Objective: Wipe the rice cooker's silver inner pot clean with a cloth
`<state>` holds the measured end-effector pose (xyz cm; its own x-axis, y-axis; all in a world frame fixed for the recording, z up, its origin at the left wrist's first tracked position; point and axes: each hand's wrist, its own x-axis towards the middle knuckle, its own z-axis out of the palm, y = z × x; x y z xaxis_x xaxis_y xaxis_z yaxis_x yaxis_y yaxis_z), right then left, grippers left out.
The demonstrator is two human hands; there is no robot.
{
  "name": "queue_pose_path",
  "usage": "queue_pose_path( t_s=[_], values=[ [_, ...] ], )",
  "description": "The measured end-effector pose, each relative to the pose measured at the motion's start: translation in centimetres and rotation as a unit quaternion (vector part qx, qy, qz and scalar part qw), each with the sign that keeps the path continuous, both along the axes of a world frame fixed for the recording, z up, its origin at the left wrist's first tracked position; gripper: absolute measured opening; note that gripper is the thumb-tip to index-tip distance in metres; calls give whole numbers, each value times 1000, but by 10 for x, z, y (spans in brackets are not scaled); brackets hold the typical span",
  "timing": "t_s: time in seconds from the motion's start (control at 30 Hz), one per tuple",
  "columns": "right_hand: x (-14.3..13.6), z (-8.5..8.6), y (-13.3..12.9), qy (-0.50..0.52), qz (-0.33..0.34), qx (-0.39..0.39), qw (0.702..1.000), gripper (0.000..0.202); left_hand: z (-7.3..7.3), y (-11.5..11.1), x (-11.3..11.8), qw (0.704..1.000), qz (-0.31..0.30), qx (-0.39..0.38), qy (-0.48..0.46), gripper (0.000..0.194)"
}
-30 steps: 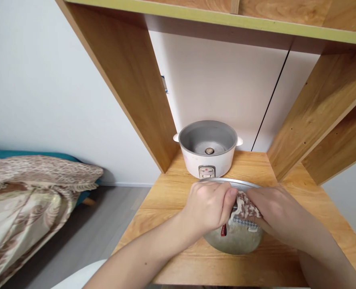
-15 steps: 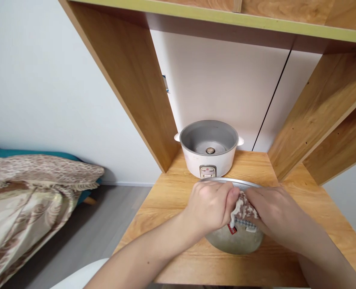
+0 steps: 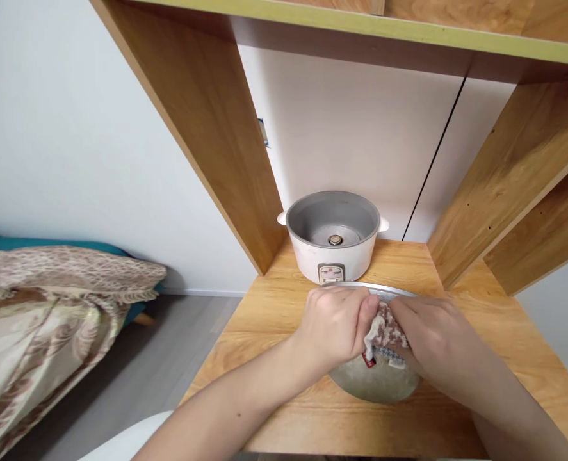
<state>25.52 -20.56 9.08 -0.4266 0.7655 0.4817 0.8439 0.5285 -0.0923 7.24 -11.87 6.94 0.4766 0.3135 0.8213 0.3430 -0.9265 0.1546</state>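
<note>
My left hand (image 3: pixel 335 323) and my right hand (image 3: pixel 435 333) are both closed on a bunched brown-and-white cloth (image 3: pixel 387 328), one at each side of it. A red tag and a white label hang from the cloth. Directly below and behind my hands is a round silver metal pot (image 3: pixel 374 383) on the wooden tabletop; its far rim shows above my knuckles, while most of its opening is covered by my hands. Just beyond the pot stands a white rice cooker (image 3: pixel 305 259), lidless, with a grey interior and no inner pot in it.
The wooden table (image 3: pixel 264 320) lies under a shelf with a yellow-green edge (image 3: pixel 408 33). Wooden uprights (image 3: pixel 207 128) flank the cooker. At left, a patterned throw (image 3: pixel 63 275) covers a teal seat. Part of a white rounded object (image 3: pixel 130 438) shows at the bottom.
Very little differs. My hands and the cloth have shifted slightly, and the red tag sits a bit higher and more hidden. The cooker has stayed in place.
</note>
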Motion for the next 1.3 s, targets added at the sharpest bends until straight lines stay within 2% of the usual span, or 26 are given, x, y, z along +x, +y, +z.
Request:
queue_pose_path(
  t_s=[0.1,0.3,0.4,0.67,1.07,1.3],
  values=[
    [1,1,-1,7,8,-15,1000,24,-1,0,0,1000,-1,4,2,48],
    [14,13,-2,11,10,-91,996,32,0,0,-1,1000,9,-8,7,47],
    [18,16,-2,0,-3,-121,993,27,1,0,-2,1000,10,-16,3,46],
    [16,10,0,2,12,-102,995,29,3,-2,-1,999,4,-35,-14,45],
    [6,2,-3,-2,9,-104,995,26,8,-15,1,999,29,37,-2,47],
    [5,2,-3,7,0,-103,995,32,7,-11,-1,999,25,26,5,49]
  ],
)
